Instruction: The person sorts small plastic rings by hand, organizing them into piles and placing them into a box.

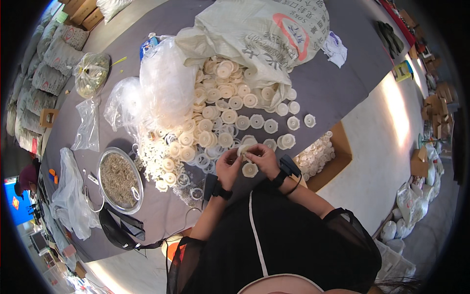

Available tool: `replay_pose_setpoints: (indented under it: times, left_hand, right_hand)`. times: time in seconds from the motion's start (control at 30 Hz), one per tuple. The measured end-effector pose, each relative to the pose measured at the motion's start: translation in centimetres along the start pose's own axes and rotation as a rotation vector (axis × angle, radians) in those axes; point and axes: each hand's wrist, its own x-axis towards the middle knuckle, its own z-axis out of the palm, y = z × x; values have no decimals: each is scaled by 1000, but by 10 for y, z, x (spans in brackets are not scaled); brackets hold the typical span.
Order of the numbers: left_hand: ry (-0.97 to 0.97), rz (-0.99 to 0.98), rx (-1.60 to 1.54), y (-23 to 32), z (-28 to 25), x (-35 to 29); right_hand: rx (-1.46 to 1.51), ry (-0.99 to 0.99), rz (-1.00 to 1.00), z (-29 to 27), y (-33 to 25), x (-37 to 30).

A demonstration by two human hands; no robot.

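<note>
Close to the table's near edge, my left hand and my right hand meet with fingers pinched on a small cream plastic disc. The fingers partly cover it. Just below them lies another scalloped cream disc with a hole in its middle. A heap of similar discs spreads out beyond my hands, spilling from a large woven sack. White plastic rings lie left of my left hand, beside a pile of tiny pale parts.
An oval metal tray of small brownish pieces stands left, near a black pouch. Clear plastic bags border the heap. Beyond the table's right edge, a cardboard box holds many cream parts. Filled sacks are stacked far left.
</note>
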Motion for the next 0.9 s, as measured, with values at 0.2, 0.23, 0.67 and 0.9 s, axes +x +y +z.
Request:
replay_pose_setpoints:
  times: [0.2,0.23,0.67,0.9]
  left_hand:
    - [41,-10,-128,6,-33,-27]
    - [49,-8,-129,7,-38,-32]
    - [277,-42,99,-57,-115,-53]
    - [442,189,1105,-79,-173,-30]
  right_hand:
    - [229,-208,-17,29,6,-4]
    - [227,-216,-16,31,11,-4]
    - [231,-237,323,53,52,-25]
    - [247,-205,277,45,37,-22]
